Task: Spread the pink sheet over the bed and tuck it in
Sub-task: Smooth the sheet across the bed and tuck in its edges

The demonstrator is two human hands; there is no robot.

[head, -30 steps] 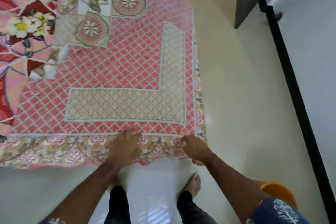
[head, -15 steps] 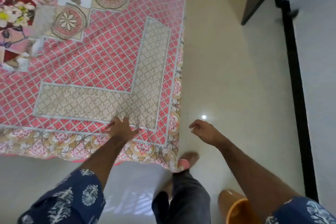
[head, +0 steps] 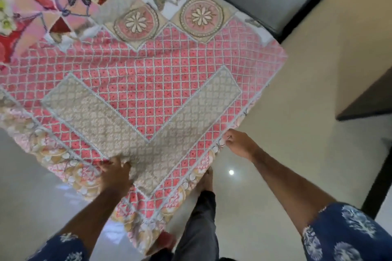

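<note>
Using the bed's near corner as the reference, since it pokes straight toward the camera here. Far up and left of that corner there's a red and pink floral cover [head: 36, 0] lying on the bed, white and yellow flowers printed on it, pretty blurry. The pink sheet [head: 152, 82] is spread flat over the whole visible top of the bed, and its floral border hangs down over both edges that meet at the corner. It has a pink lattice print with an L-shaped beige band [head: 148, 133], plus two round flower medallions up toward the far side.

Just left of the corner, the left hand [head: 115, 174] is down on the sheet with its fingers curled into the cloth, bunching it a bit right at the bed's edge. Right of the corner, the right hand [head: 239, 143] pinches the sheet's border at the other edge between thumb and fingers, lifting it slightly off the side.

Below the corner you can see a dark trouser leg [head: 199, 224] and a bare foot [head: 206, 180] tucked close to the hanging border. Both arms have blue sleeves with white print. Right of all that is cream tile floor [head: 297, 112] with a bright light glint, and further right a dark cabinet [head: 369, 99].
</note>
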